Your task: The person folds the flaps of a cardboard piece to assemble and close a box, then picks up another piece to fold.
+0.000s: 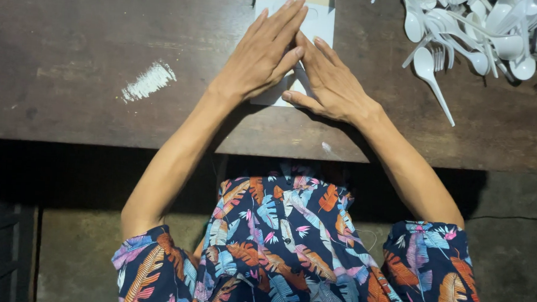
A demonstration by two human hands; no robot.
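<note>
Pressing down flat, the left hand (262,55) and the right hand (330,81) lie side by side on a white rectangular paper sheet (322,22) near the middle of the far edge of the dark, worn wooden table (73,52). Neither hand grips anything: the fingers of both are stretched out straight and held close together, palms down, and the two hands angle toward each other so that their fingertips nearly meet over the sheet. Laid that way, they seem to be holding the paper still or smoothing it against the wood, though whether a fold lies beneath them I cannot tell, since the hands hide most of it. A paler, cream-coloured strip shows at the sheet's far end, right at the table's far edge; whether it is part of the same sheet or another piece under it is unclear.

A loose heap of white plastic spoons and forks (497,34) sits at the far right corner of the table, well apart from the hands, with one spoon lying out from the pile toward the near side. A smear of white powder or paint (149,81) marks the wood toward the left. Both forearms reach over the near edge from patterned, leaf-printed sleeves (155,267).
</note>
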